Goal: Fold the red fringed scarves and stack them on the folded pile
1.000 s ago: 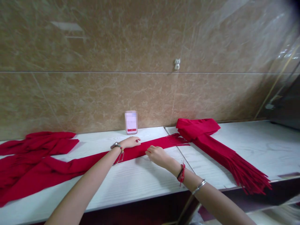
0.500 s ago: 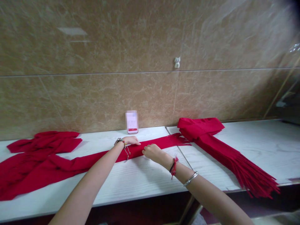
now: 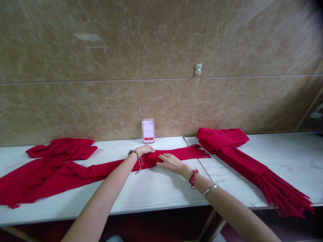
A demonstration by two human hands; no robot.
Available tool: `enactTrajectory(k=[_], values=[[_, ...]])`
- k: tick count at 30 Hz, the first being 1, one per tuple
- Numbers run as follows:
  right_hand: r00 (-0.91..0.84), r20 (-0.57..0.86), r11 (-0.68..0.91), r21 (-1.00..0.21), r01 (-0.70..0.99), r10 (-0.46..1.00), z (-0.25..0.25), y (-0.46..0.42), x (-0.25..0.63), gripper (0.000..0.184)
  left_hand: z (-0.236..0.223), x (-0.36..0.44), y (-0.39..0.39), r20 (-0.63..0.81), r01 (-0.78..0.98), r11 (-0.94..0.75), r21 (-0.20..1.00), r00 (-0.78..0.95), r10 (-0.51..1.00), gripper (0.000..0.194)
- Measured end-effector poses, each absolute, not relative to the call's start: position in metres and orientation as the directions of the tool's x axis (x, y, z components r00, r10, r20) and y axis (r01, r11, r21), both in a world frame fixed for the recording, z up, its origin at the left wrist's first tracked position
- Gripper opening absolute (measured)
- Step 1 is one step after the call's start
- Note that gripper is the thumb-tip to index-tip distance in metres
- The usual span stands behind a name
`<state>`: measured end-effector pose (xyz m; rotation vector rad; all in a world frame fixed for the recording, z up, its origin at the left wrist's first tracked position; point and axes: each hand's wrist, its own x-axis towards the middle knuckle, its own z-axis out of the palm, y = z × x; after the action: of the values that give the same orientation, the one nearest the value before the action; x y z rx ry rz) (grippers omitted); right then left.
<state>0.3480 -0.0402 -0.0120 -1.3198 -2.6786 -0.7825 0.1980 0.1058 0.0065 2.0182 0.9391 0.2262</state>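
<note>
A long red scarf [image 3: 180,153] lies folded lengthwise across the white tabletop, with its fringe [image 3: 199,151] at the right end and its left part bunched in loose folds. My left hand [image 3: 145,149] is at the scarf's far edge, the fingers curled over it and the cloth in its grasp. Part of those fingers is hidden. Just to the right, my right hand [image 3: 171,163] rests on the near side of the same scarf, with fingers and thumb somewhat apart. The cloth is slightly rumpled between both hands.
A second red scarf [image 3: 242,168] lies folded at the right, its fringe hanging over the front edge of the white table [image 3: 161,191]. Against the tiled wall [image 3: 113,111] leans a phone [image 3: 148,132]. A small white cat figure [image 3: 198,69] is fixed higher up.
My right hand first shifted slightly left along the scarf; its bunched fingers have now loosened and spread. My left hand stays at the far edge. The view has turned slightly left.
</note>
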Motion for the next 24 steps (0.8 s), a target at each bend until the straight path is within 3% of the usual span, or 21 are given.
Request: enactTrajectory(k=[7,10,14,18,21,24], values=[[-0.615,0.343,0.456,0.442,0.772,0.71,-0.017,-0.035,0.346,0.017,0.004,0.192,0.102,-0.159,0.469,-0.255,0.846,0.678,0.718,0.022],[-0.539,0.341,0.406,0.389,0.827,0.77,-0.012,-0.037,0.34,0.019,0.004,0.192,0.103,-0.149,0.45,-0.238,0.861,0.671,0.727,0.021],[-0.331,0.334,0.246,0.271,0.931,0.883,-0.003,-0.04,0.332,0.036,0.007,0.194,0.106,-0.109,0.407,-0.229,0.884,0.657,0.746,0.018],[-0.123,0.298,0.103,0.082,0.991,0.947,0.004,-0.04,0.323,0.043,0.018,0.198,0.106,-0.054,0.345,-0.224,0.911,0.641,0.766,0.011],[-0.006,0.356,0.068,-0.163,0.984,0.934,0.01,-0.035,0.322,0.048,0.034,0.203,0.105,-0.016,0.302,-0.23,0.925,0.636,0.772,0.009],[0.079,0.455,0.137,-0.423,0.896,0.887,0.019,-0.028,0.329,0.053,0.053,0.214,0.103,0.02,0.269,-0.246,0.931,0.636,0.771,0.012]])
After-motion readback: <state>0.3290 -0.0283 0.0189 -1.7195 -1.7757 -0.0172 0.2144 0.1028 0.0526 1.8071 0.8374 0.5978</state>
